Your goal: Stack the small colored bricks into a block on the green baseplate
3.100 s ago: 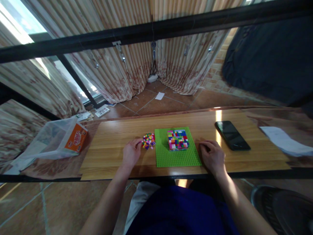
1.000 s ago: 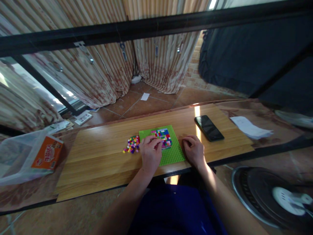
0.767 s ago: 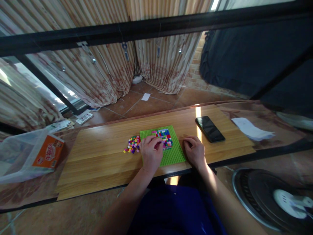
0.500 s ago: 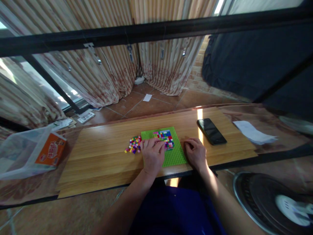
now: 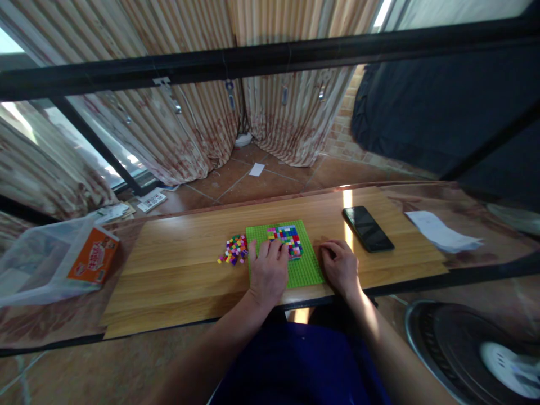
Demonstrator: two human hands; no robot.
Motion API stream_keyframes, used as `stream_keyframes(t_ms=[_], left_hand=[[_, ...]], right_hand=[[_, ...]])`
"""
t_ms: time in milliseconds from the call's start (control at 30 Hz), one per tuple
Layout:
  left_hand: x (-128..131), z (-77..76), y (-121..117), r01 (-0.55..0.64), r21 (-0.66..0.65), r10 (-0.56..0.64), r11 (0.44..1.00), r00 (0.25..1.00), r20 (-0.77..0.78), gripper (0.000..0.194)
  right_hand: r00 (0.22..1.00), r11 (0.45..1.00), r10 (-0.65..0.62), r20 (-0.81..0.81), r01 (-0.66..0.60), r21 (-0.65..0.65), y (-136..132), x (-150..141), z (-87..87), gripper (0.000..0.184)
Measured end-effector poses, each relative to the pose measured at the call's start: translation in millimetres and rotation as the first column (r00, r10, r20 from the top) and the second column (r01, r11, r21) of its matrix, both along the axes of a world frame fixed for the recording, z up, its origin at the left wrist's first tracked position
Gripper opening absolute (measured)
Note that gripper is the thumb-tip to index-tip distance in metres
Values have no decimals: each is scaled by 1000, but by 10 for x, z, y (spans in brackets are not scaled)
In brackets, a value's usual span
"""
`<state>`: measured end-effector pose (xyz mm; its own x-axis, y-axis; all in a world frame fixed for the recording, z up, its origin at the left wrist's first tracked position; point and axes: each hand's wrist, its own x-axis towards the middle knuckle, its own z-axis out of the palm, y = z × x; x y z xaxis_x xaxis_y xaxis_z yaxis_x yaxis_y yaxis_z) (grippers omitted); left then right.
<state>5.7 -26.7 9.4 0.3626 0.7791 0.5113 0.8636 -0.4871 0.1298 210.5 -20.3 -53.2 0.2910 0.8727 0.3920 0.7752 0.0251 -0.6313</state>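
A green studded baseplate (image 5: 304, 274) lies on the wooden tabletop, carrying a block of small multicoloured bricks (image 5: 293, 241). My left hand (image 5: 270, 273) rests over the left part of the plate, its fingers stretched forward and somewhat apart. Its fingertips touch the near left side of the bricks; whether a small piece lies beneath them is hidden. Left of the plate is a loose pile of tiny coloured bricks (image 5: 235, 249). Beside the plate's right edge, my right hand (image 5: 341, 265) lies on the table with curled fingers, and nothing shows in them.
A black phone (image 5: 368, 228) lies to the right, with white paper (image 5: 441, 229) farther right. At the far left stands a clear plastic bin (image 5: 40, 261) with an orange printed panel (image 5: 93, 257). A dark rail (image 5: 261, 56) crosses in front of striped curtains (image 5: 189, 129).
My left hand's fingers have spread and shifted slightly from their more bunched pose over the bricks. My right hand stays in place. The whole view has shifted a little.
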Motion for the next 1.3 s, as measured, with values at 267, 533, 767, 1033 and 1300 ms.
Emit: stream_keyframes(t_ms=[267, 533, 767, 1033, 1300], left_hand=[[-2, 12, 2, 34, -20, -35, 999, 998, -51, 24], [-257, -142, -173, -74, -88, 85, 993, 989, 123, 31], [-801, -236, -59, -308, -162, 329, 938, 937, 120, 24], [-796, -253, 117, -288, -178, 300, 941, 953, 46, 14], [-819, -269, 142, -255, -177, 270, 951, 960, 68, 13]], right_hand=[[1000, 1000, 23, 9, -24, 2, 4, 18, -25, 27], [999, 1000, 13, 36, -14, 13, -6, 53, -45, 27], [999, 1000, 10, 34, -10, 7, -6, 70, -70, 27], [999, 1000, 5, 51, -6, 13, -15, 49, -34, 26], [999, 1000, 3, 53, -3, 3, -5, 51, -43, 27]])
